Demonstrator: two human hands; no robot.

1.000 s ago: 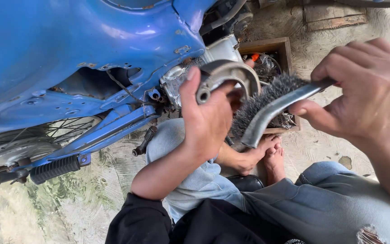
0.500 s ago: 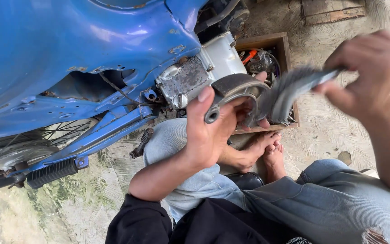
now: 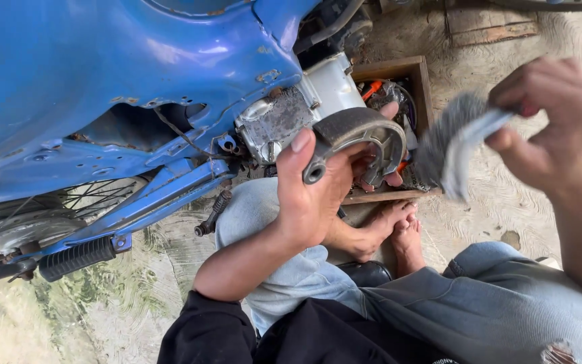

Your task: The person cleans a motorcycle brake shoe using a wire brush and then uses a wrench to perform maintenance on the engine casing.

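Observation:
My left hand grips a curved grey brake shoe, holding it up with its lining facing out, in front of the blue motorbike. My right hand holds a wire brush by its handle; the brush is blurred with motion and sits just right of the shoe, a small gap between them. Both hands are above my knees in blue jeans, with my bare feet on the ground below.
A wooden box of tools and parts stands behind the shoe on the concrete floor. The bike's silver engine case, a black footpeg and a spoked wheel lie to the left.
The brush has swung up and off the brake shoe to the right. My left hand has turned the shoe and lifted it slightly; the view shifted a little.

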